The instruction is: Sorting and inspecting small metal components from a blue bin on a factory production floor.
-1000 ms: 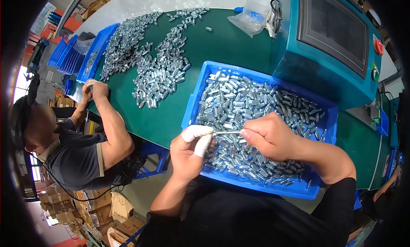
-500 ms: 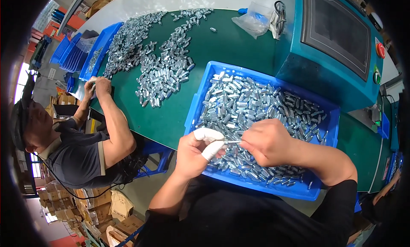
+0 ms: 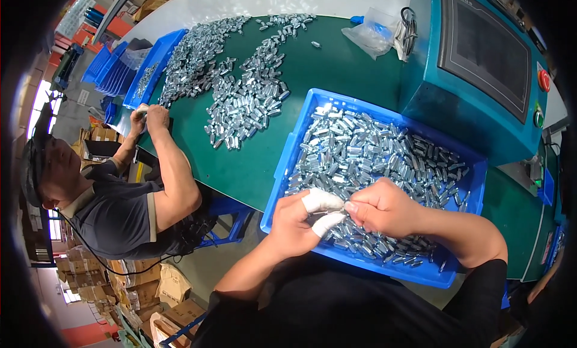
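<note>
The left hand (image 3: 296,225), white-wrapped fingertips (image 3: 323,200) pointing toward two o'clock, and the right hand (image 3: 386,208) pinched a mostly hidden metal piece (image 3: 344,209) above shiny, elongated parts (image 3: 351,146).

Left hand (image 3: 296,226) nearer right hand (image 3: 387,210) (noticeably)

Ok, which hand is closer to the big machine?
Right. The right hand is over the blue tray, lower left of the machine; the left hand is farther left, at the tray's near-left corner.
</note>
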Demonstrator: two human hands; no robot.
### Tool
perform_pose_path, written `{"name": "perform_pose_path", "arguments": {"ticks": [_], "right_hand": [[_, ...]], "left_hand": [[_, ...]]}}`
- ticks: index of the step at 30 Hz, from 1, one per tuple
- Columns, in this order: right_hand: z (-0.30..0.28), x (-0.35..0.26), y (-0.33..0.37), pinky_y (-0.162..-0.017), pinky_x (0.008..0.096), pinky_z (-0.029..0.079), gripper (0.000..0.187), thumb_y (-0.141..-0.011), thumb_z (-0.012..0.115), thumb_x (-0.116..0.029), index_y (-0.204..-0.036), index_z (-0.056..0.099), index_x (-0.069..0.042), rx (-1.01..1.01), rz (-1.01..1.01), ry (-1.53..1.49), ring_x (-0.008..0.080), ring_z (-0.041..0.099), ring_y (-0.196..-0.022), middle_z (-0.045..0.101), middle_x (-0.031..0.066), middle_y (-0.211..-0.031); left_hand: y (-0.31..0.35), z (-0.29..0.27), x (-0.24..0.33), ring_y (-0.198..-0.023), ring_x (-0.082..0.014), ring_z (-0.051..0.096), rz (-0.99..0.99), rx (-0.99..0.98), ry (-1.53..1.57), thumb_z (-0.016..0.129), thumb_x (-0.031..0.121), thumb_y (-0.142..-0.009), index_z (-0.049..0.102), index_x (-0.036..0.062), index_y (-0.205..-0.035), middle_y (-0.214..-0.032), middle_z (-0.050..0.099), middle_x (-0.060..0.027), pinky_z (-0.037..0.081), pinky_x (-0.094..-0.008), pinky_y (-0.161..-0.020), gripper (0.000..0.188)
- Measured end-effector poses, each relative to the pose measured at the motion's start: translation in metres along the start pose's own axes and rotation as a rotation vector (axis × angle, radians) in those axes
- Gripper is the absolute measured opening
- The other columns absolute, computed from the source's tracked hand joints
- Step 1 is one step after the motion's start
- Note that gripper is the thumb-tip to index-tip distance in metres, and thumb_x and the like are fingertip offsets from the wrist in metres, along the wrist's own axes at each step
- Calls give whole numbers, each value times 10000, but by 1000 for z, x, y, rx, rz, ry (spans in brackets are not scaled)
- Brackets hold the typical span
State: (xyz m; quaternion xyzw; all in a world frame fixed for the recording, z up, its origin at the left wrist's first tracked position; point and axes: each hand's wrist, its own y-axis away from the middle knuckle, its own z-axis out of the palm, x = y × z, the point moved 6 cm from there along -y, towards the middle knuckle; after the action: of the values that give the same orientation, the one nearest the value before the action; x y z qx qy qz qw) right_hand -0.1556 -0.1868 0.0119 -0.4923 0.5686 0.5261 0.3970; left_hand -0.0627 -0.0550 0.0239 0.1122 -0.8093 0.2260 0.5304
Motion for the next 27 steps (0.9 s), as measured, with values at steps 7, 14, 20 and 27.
{"name": "perform_pose_path", "arguments": {"ticks": [7,14,20,27], "right_hand": [[-25,-24,10,-503,363,435,319,-955,548,-121,-651,600,-39,138,-341,419,251,582,-505,581,92,-576],[-43,-23,11,-482,308,418,353,-975,513,-109,-635,576,-38,303,-298,236,150,550,-473,569,56,-555],[-30,-22,9,-461,391,368,373,-955,598,-121,-614,480,-28,310,-381,287,316,480,-448,471,142,-535],[-33,-20,8,-475,355,375,338,-942,583,-78,-624,491,-13,295,-349,317,249,485,-451,492,117,-538]], "left_hand": [[11,-13,-23,-677,-162,672,-227,154,177,756,0,-834,699,-1,-1051,-774,703,-46,524,-261,-629,224],[-2,-51,-17,-1031,-167,632,-13,236,24,741,54,-865,633,11,-1272,-1234,640,-90,501,-286,-880,423],[-5,-149,-83,-843,-250,630,-169,638,-784,715,47,-871,670,23,-1150,-1007,646,-149,525,-331,-740,283],[7,-161,-104,-749,-307,658,-269,518,-864,714,18,-851,687,-4,-974,-891,652,-179,540,-383,-687,128]]}}
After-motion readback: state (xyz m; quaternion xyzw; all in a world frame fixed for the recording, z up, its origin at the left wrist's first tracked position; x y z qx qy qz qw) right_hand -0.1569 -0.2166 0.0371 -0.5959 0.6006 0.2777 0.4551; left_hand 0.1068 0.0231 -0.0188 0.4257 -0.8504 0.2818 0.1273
